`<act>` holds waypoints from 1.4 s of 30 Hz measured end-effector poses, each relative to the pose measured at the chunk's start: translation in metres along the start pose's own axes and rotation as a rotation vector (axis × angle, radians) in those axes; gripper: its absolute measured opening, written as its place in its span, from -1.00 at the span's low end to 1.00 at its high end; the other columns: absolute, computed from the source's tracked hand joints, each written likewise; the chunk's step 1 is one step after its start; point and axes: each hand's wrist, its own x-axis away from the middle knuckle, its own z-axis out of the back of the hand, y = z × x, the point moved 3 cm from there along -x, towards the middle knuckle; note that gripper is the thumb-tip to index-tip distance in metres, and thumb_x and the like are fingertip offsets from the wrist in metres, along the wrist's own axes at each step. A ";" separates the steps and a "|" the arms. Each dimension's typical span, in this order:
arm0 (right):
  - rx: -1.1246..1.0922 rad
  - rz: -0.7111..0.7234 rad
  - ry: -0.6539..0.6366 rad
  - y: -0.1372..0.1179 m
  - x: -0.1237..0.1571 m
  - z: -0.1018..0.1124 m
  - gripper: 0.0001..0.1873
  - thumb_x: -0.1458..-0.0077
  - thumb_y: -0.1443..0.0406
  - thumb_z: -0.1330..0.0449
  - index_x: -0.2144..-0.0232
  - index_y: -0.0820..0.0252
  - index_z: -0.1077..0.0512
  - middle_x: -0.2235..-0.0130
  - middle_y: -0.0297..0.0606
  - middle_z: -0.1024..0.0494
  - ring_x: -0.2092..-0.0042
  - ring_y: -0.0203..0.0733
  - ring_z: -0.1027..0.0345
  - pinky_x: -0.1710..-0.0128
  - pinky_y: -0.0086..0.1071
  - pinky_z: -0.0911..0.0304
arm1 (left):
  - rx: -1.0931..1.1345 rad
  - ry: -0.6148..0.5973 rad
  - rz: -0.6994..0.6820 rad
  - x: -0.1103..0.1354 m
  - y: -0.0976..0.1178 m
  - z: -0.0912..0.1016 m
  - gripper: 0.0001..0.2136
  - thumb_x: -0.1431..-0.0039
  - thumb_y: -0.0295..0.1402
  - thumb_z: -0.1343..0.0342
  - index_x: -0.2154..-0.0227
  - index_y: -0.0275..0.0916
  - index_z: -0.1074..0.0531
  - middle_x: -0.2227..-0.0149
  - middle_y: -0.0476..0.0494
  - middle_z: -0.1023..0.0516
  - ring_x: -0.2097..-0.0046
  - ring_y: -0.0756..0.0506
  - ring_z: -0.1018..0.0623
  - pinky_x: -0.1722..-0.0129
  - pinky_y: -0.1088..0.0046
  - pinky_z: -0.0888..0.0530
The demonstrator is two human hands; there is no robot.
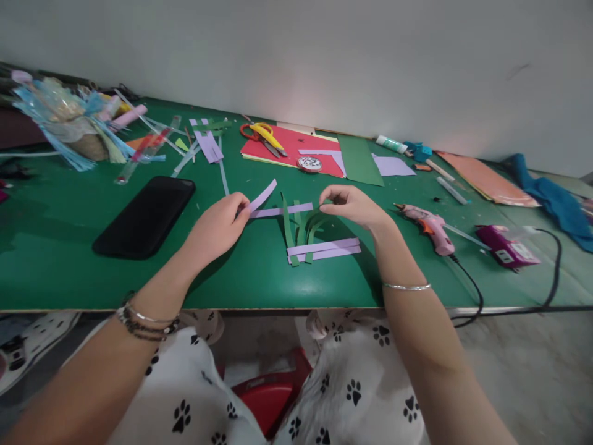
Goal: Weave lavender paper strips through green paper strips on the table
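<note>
My left hand point(225, 219) is closed in a pinch on a lilac paper strip point(264, 196) that sticks up past the thumb. A second lilac strip point(278, 211) runs from the same fingertips across the green paper strips point(287, 225). These green strips stand up from a lilac paper band point(324, 250) lying on the table, and some of them bend over to the right. My right hand point(349, 207) has its fingers curled and pinched at the upper ends of the bent green strips; the fingertips partly hide the contact.
A black phone point(146, 216) lies left of my hands. At the right are a pink glue gun point(428, 227) and its cord, and a purple box point(507, 246). Behind are yellow-handled scissors point(264, 136), red paper point(296, 142), green paper point(360, 159) and a woven lilac-green piece point(208, 145).
</note>
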 end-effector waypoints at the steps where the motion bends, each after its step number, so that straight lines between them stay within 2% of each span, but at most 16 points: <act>1: -0.007 -0.005 0.009 0.001 0.000 0.000 -0.89 0.20 0.30 -0.20 0.55 0.23 -0.36 0.57 -0.45 -0.27 0.52 -0.43 -0.03 0.51 -0.47 0.02 | -0.015 -0.009 0.009 0.000 -0.001 0.000 -0.86 -0.16 -0.32 0.17 0.38 -0.20 -0.26 0.34 -0.13 -0.44 0.36 -0.09 -0.42 0.46 0.44 -0.25; 4: -0.050 -0.043 0.034 0.005 -0.001 -0.001 -0.88 0.23 0.31 -0.21 0.55 0.22 -0.34 0.51 -0.40 -0.37 0.51 -0.42 -0.10 0.50 -0.47 -0.03 | -0.062 -0.028 0.025 0.000 -0.002 -0.002 -0.87 -0.16 -0.32 0.16 0.36 -0.20 -0.26 0.33 -0.13 -0.44 0.37 -0.10 -0.41 0.49 0.44 -0.22; 8: -0.088 -0.095 0.067 0.008 -0.002 -0.002 -0.87 0.25 0.32 -0.21 0.55 0.22 -0.33 0.53 -0.40 -0.39 0.49 -0.40 -0.17 0.48 -0.47 -0.07 | -0.106 -0.029 0.043 0.000 -0.005 -0.002 -0.87 -0.16 -0.33 0.16 0.34 -0.20 -0.26 0.31 -0.14 -0.45 0.33 -0.12 -0.42 0.51 0.45 -0.20; 13: -0.029 -0.056 0.065 0.005 -0.002 -0.003 -0.88 0.21 0.29 -0.20 0.54 0.24 -0.36 0.59 -0.44 -0.32 0.53 -0.43 -0.09 0.52 -0.47 -0.01 | -0.102 -0.047 0.029 -0.001 -0.004 -0.002 -0.87 -0.16 -0.34 0.16 0.33 -0.22 -0.27 0.32 -0.15 -0.45 0.34 -0.12 -0.43 0.48 0.43 -0.21; 22: 0.025 -0.015 0.084 -0.005 -0.007 -0.012 -0.90 0.15 0.31 -0.16 0.57 0.23 -0.31 0.59 -0.42 -0.30 0.52 -0.41 -0.11 0.51 -0.45 -0.04 | 0.055 -0.076 -0.118 -0.001 0.004 -0.009 -0.89 -0.14 -0.36 0.15 0.38 -0.23 -0.24 0.29 -0.15 -0.44 0.27 -0.10 -0.43 0.31 0.42 -0.31; 27: 0.146 -0.015 0.116 -0.006 -0.010 -0.015 -0.89 0.12 0.31 -0.13 0.59 0.24 -0.30 0.59 -0.41 -0.31 0.54 -0.41 -0.10 0.51 -0.44 -0.04 | 0.120 -0.080 -0.119 0.000 0.004 -0.010 -0.87 -0.15 -0.32 0.16 0.37 -0.22 -0.24 0.32 -0.11 -0.44 0.30 -0.08 -0.43 0.34 0.44 -0.31; 34: 0.301 0.049 0.118 -0.001 -0.018 -0.028 -0.88 0.07 0.34 -0.09 0.61 0.21 -0.27 0.56 -0.38 -0.32 0.49 -0.36 -0.14 0.42 -0.40 -0.09 | 0.257 -0.172 -0.130 0.001 0.004 -0.013 -0.87 -0.15 -0.33 0.17 0.39 -0.20 -0.25 0.33 -0.04 -0.47 0.30 -0.04 -0.45 0.31 0.48 -0.33; 37: 0.370 0.071 0.164 0.001 -0.022 -0.032 -0.93 0.06 0.32 -0.11 0.47 0.22 -0.35 0.42 -0.29 -0.40 0.38 -0.28 -0.23 0.31 -0.34 -0.16 | 0.252 -0.171 -0.135 0.001 0.005 -0.012 -0.86 -0.15 -0.31 0.17 0.39 -0.20 -0.26 0.36 -0.04 -0.47 0.31 -0.05 -0.44 0.33 0.47 -0.32; 39: 0.387 0.081 0.204 0.002 -0.022 -0.033 -0.79 0.05 0.28 -0.12 0.29 0.21 -0.38 0.27 -0.20 -0.41 0.24 -0.19 -0.28 0.19 -0.27 -0.17 | 0.223 -0.156 -0.128 0.000 0.005 -0.012 -0.84 -0.15 -0.28 0.17 0.40 -0.21 -0.25 0.38 -0.04 -0.45 0.35 -0.05 -0.43 0.37 0.47 -0.31; 42: 0.390 0.083 0.257 0.004 -0.021 -0.030 -0.60 0.01 0.20 -0.11 0.08 0.15 -0.31 0.09 -0.13 -0.35 0.02 -0.08 -0.21 0.00 -0.15 -0.08 | 0.186 -0.136 -0.135 -0.001 0.005 -0.012 -0.86 -0.12 -0.27 0.13 0.39 -0.21 -0.26 0.38 -0.05 -0.44 0.37 -0.04 -0.41 0.40 0.47 -0.30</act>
